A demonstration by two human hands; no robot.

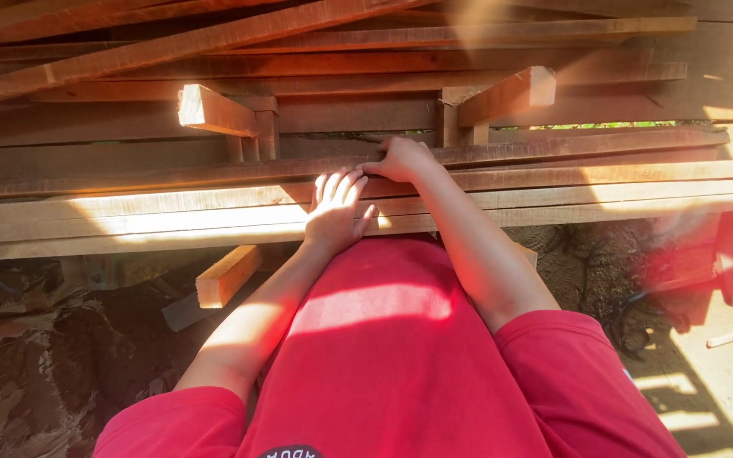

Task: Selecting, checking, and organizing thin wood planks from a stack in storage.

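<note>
L hand (337, 208) flat, fingers spread on planks (171, 222) | R hand (400, 159) curled over plank edge (553, 153), just behind L

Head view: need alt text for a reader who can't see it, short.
Seen from above, a person in a red shirt lays the left hand flat on a stack of long, pale wooden planks, while the right hand grips the edge of a darker reddish plank just behind. More rough timber is piled beyond, above a dirt floor.

Two bare hands, left hand (337, 208) and right hand (400, 159), one red shirt (392, 365), four long planks (171, 216) stacked in front
</note>
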